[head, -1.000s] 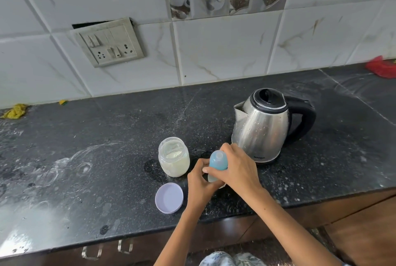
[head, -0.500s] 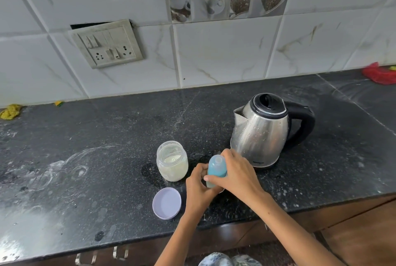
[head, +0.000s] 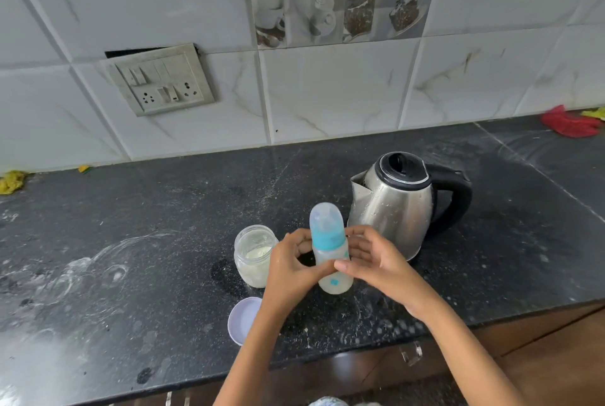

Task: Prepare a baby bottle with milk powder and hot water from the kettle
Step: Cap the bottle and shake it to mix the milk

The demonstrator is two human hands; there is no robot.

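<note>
Fingers (head: pixel 302 247) of two hands grip one baby bottle (head: pixel 329 250), beside one jar (head: pixel 253 255), one kettle (head: pixel 397 206).

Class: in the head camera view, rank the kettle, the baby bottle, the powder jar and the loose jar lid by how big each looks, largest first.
1. Kettle, clearly largest.
2. Baby bottle, though it is lifted toward the camera, which may flatter it.
3. Powder jar.
4. Loose jar lid, partly hidden by the left arm, so unsure against the jar.
</note>
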